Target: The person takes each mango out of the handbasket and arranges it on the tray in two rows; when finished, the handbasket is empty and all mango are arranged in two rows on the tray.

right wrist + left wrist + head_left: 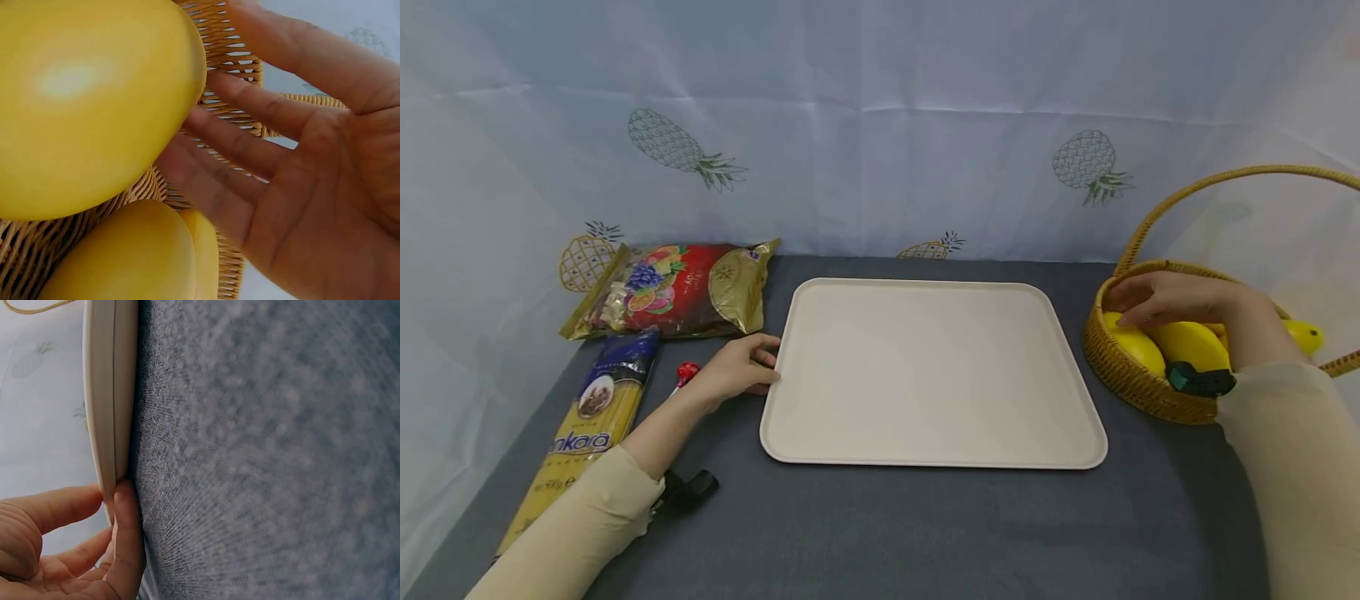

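My left hand (739, 369) pinches the left edge of a beige rectangular tray (932, 375) that lies on the table. In the left wrist view the thumb is on the upper side of the tray's rim (107, 425), and a finger (127, 531) reaches under it. My right hand (1180, 300) is inside a wicker basket (1123, 383) at the right. Its fingers are extended and spread, with their tips behind a large, smooth yellow fruit (94, 94). Another yellow fruit (131, 256) lies below in the basket, and a yellow piece with a dark tip (1305, 336) shows beyond the right wrist.
A red and gold candy bag (677, 287) lies at the back left. In front of it is a pasta packet (587, 433), partly covered by the left sleeve. A red-wrapped lollipop (687, 372) sits beside the left wrist. The basket's tall handle (1217, 177) arches over the right arm.
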`<state>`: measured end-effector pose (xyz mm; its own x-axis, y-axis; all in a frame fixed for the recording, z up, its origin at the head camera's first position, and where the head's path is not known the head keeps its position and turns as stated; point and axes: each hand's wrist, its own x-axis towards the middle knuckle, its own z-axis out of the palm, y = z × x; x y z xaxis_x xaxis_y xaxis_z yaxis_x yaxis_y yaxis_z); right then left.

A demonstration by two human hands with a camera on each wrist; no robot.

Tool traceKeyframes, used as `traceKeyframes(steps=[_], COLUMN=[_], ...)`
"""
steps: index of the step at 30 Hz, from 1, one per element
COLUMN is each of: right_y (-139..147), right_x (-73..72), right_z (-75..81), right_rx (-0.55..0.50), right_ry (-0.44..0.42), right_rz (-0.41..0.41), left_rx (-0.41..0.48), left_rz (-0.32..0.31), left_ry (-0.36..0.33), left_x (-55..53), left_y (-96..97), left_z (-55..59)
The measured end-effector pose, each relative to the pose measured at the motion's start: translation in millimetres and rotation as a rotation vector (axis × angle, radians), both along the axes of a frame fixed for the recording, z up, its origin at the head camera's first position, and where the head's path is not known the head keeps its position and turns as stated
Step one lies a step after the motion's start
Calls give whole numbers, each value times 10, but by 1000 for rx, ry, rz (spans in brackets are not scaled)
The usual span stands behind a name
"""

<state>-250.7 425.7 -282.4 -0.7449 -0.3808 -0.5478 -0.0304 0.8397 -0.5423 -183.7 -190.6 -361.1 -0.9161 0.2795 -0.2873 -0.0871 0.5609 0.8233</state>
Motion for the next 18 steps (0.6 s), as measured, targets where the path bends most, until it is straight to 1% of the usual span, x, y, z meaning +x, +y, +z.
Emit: traceKeyframes(steps=[6, 12, 18], right_y=[-36, -60, -73], right_x=[-23, -25, -17], right_z=[-15, -21, -36], right_rx=[13, 39, 20], right_ry=[-62, -79, -204], right_rz=[31, 67, 40], left_rx=[7, 27, 28], left_rz=[-7, -14, -11], left_ry=[-7, -13, -18], left_x=[-4, -3, 2], left_y=[-3, -5, -6], left_z=[6, 8, 11])
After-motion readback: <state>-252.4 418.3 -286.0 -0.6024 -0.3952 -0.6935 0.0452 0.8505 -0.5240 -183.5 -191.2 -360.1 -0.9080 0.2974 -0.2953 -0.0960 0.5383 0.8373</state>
